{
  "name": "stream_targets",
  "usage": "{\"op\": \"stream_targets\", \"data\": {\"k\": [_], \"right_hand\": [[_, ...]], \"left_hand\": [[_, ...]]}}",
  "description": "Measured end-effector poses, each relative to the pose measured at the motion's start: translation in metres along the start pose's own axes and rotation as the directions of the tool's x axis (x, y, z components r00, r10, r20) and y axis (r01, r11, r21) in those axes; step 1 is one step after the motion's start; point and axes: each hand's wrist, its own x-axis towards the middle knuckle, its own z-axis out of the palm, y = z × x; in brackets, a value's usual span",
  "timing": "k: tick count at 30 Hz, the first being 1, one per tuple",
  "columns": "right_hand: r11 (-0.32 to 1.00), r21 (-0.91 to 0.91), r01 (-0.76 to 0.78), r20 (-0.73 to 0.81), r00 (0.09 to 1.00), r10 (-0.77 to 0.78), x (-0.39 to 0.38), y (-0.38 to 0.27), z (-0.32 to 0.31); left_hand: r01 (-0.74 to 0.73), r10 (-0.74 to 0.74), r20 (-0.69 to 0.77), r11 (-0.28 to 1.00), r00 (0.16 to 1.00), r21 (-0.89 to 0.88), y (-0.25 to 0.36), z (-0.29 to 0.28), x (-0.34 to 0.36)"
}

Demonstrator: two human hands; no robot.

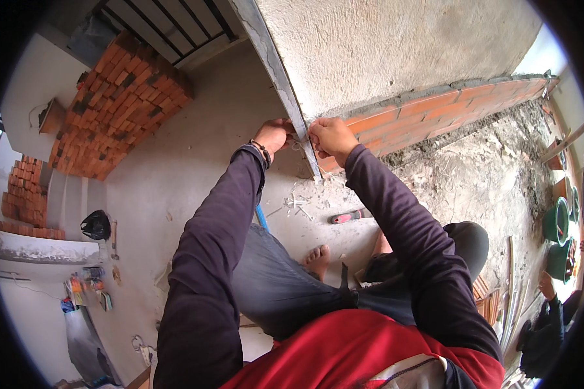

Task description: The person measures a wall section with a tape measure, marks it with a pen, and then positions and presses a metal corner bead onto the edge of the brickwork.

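Note:
I crouch at a plastered wall corner. A grey metal strip (pixel 285 84) runs down the corner edge. My left hand (pixel 276 134), with a dark band on the wrist, is closed against the left side of the strip. My right hand (pixel 331 137) is closed against its right side, level with the left hand. Something small and thin, perhaps wire, sits between the fingers; I cannot tell exactly what. A low row of red bricks (pixel 435 110) runs along the wall base to the right of my hands.
A red-handled tool (pixel 347 216) lies on the concrete floor by white scraps (pixel 298 204). A stack of red bricks (pixel 120 104) stands at the left. Green buckets (pixel 557 223) and rubble lie at the right. My bare foot (pixel 318 260) rests on the floor.

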Motion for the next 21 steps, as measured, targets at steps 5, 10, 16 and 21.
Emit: {"op": "stream_targets", "data": {"k": [5,10,16,21], "right_hand": [[0.993,0.114,-0.01,-0.051,0.999,0.016,0.001,-0.005,0.0],[0.969,0.238,0.061,-0.091,0.995,-0.041,-0.014,0.006,-0.01],[0.96,0.238,0.15,-0.205,0.973,-0.101,-0.03,0.015,0.0],[0.944,0.238,0.228,-0.303,0.941,-0.151,-0.03,0.021,0.001]], "left_hand": [[0.137,-0.139,-0.09,0.99,0.986,-0.027,-0.004,0.0,-0.002],[0.25,-0.245,0.054,0.918,0.968,-0.307,-0.002,-0.009,-0.021],[0.189,-0.203,0.008,0.894,0.979,-0.405,0.004,-0.011,-0.033],[0.185,-0.25,-0.059,0.836,0.966,-0.517,0.008,-0.003,-0.042]]}}
